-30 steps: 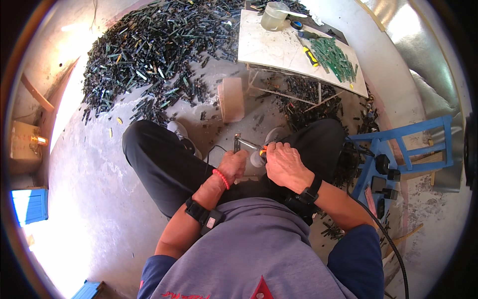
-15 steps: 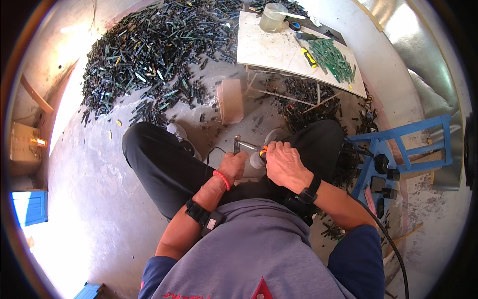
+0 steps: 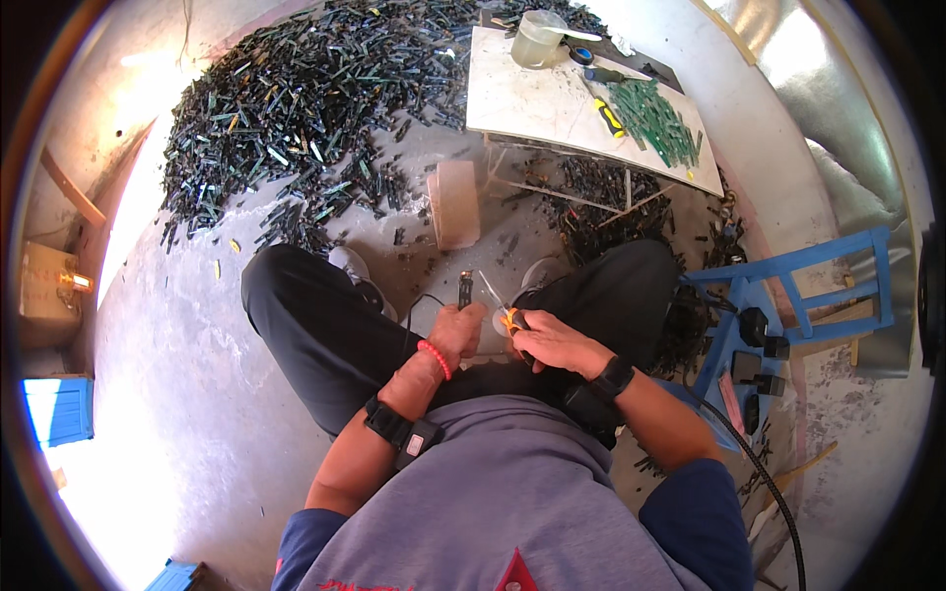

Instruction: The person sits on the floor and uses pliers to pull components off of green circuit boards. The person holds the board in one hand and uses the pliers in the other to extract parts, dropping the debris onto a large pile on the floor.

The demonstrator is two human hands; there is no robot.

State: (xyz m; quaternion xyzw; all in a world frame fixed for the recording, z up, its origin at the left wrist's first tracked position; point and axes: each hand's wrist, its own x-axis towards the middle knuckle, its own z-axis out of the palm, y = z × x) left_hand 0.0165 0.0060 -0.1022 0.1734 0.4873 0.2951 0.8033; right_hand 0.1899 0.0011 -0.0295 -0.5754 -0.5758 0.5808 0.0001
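Between my knees my left hand [image 3: 459, 329] is closed round the lower end of a dark narrow strip [image 3: 465, 287], which stands up out of the fist. A thin black cord loops beside that hand. My right hand [image 3: 558, 342] grips a screwdriver [image 3: 513, 320] by its orange and black handle. Its bare metal shaft slants up and to the left, with the tip near the strip's upper end but apart from it. The fingers hide part of the handle and the lower part of the strip.
A large heap of dark strips [image 3: 296, 108] covers the floor ahead. On a white board [image 3: 532, 108] lie green strips [image 3: 655, 120], a yellow-black tool [image 3: 608, 116] and a jug [image 3: 538, 39]. A brown cylinder [image 3: 456, 205] stands ahead; a blue chair [image 3: 788, 266] is at right.
My right hand has turned and drawn back toward me, lowering the screwdriver handle. Its shaft, earlier lying across toward the strip, now points upward. My left hand stays nearly in place.
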